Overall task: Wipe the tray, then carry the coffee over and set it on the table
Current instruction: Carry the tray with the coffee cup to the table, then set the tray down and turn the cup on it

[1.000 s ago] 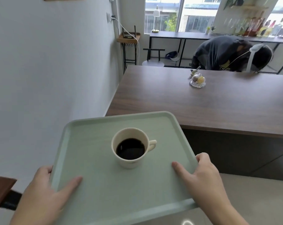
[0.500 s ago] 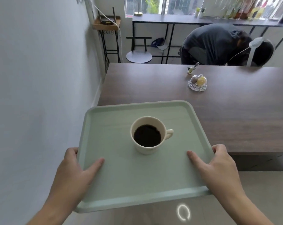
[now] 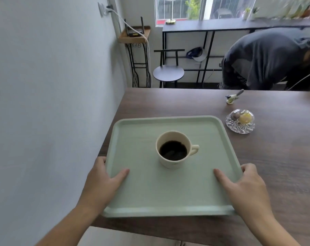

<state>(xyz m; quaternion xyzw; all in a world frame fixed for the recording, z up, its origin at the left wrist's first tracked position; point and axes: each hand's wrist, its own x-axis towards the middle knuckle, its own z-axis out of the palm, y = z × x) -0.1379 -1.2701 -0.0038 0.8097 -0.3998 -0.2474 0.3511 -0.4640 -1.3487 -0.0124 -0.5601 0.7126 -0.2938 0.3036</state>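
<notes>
Fingers of both hands [image 3: 104, 183] seemingly curl unseen beneath the tray [image 3: 150, 197].

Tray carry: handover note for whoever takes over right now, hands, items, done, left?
Left hand: gripping the tray's left rim, thumb on top.
Right hand: gripping the right rim, thumb on top.
Cup of black coffee stands upright near the tray's middle, handle to the right, no spill visible.
The tray is over the near left corner of the wooden table; whether it rests on it cannot be told.
A glass dish sits just off the tray's far right corner.
Done: carry to the table.
Left: set down, release.
</notes>
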